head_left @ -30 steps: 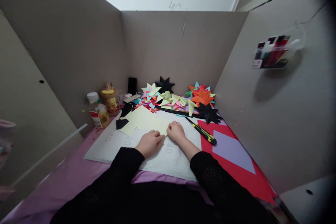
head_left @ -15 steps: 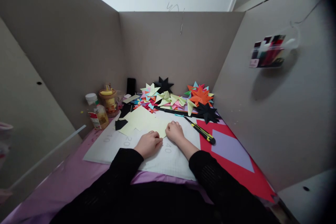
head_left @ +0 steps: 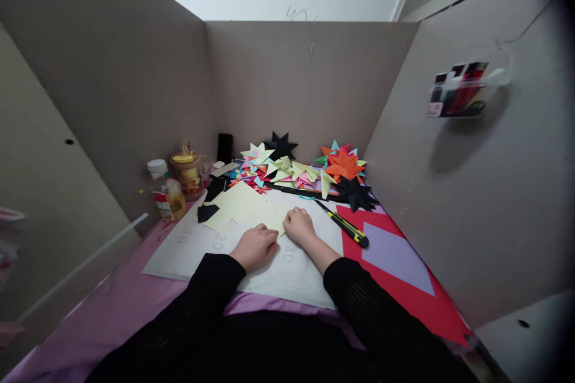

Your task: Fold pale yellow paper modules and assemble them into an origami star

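Pale yellow paper lies on a white mat with printed numbers. My left hand rests low on the mat, its fingers closed and pinching at the paper's near right corner. Just right of it, my right hand is curled with its knuckles up, closed at the same corner of the paper. The fingertips of both hands are mostly hidden, as is whatever small piece lies under them. To the right of my right hand is a black and yellow utility knife.
Folded paper stars and pieces crowd the back, with an orange star and a black star at right. Red card and a lilac sheet lie at right. A bottle and a jar stand at left.
My left fingers have shifted slightly, the index finger reaching a little farther right toward the paper's corner. My right hand and the paper stay in place.
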### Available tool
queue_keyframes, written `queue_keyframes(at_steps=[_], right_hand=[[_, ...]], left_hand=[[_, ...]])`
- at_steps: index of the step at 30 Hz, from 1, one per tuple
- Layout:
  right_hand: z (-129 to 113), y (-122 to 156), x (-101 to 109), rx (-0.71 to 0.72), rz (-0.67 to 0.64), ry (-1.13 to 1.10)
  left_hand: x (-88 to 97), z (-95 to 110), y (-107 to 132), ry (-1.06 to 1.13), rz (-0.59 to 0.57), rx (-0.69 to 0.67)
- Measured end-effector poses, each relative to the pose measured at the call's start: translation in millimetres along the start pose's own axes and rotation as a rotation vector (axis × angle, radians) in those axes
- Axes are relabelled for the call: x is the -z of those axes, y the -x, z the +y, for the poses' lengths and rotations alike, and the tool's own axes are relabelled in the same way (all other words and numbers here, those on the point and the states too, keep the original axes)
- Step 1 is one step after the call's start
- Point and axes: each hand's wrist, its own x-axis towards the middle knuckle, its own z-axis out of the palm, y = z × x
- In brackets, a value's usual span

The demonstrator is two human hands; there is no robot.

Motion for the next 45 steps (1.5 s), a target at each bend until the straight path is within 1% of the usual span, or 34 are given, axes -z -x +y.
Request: queue_keyframes(at_steps=[8, 11, 12, 14, 15, 17, 19, 21, 23, 25, 32, 35, 36, 38, 39, 41, 43, 45], right_hand=[[0, -1, -2, -0.006, 0.003, -0.032], [3, 0, 0, -0.005, 0.068, -0.145], [6, 1, 3, 0.038, 0.101, -0.201], [12, 5, 9, 0.216, 0.121, -0.309], [16, 8, 13, 0.33, 0.096, -0.348], [20, 15, 21, 0.525, -0.001, -0.379], [21, 21, 27, 0.63, -0.097, -0.349], [17, 26, 31, 0.675, -0.168, -0.273], [14, 28, 35, 0.686, -0.211, -0.195], [13, 27, 39, 0.656, -0.223, -0.134], [33, 21, 52, 0.323, -0.201, 0.091], [31, 22, 51, 0.228, -0.122, 0.135], [28, 23, 50, 0.226, -0.08, 0.118], [21, 25, 46, 0.298, -0.032, 0.036], [18, 26, 44, 0.36, -0.041, -0.012], [14, 26, 40, 0.476, -0.108, -0.081], [14, 26, 36, 0.532, -0.165, -0.107], [15, 26, 34, 0.525, -0.178, -0.118]], left_hand=[[-2.0, -2, -1, -0.014, -0.006, -0.027], [-2.0, -3, -2, 0.001, -0.001, -0.024], [-1.7, -3, -2, 0.006, 0.0, -0.021], [-1.2, -4, -1, 0.017, 0.0, -0.019], [-0.9, -4, -1, 0.02, 0.001, -0.019], [-0.3, -4, -1, 0.019, 0.004, -0.024], [0.1, -4, -1, 0.012, 0.008, -0.031], [0.5, -4, -1, 0.001, 0.008, -0.035], [0.7, -4, -1, -0.004, 0.004, -0.035], [0.8, -4, -2, 0.002, 0.003, -0.029], [0.6, -4, -1, 0.037, 0.01, -0.021], [0.2, -4, 0, 0.031, 0.014, -0.023], [-0.1, -3, 0, 0.032, 0.015, -0.022], [-1.1, -3, 0, 0.046, 0.013, -0.02], [-1.8, -4, 0, 0.06, 0.014, -0.019], [-3.7, -7, 0, 0.093, 0.039, 0.002], [-6.1, -13, 0, 0.111, 0.14, 0.093], [-8.6, -22, 0, 0.116, 0.294, 0.269]])
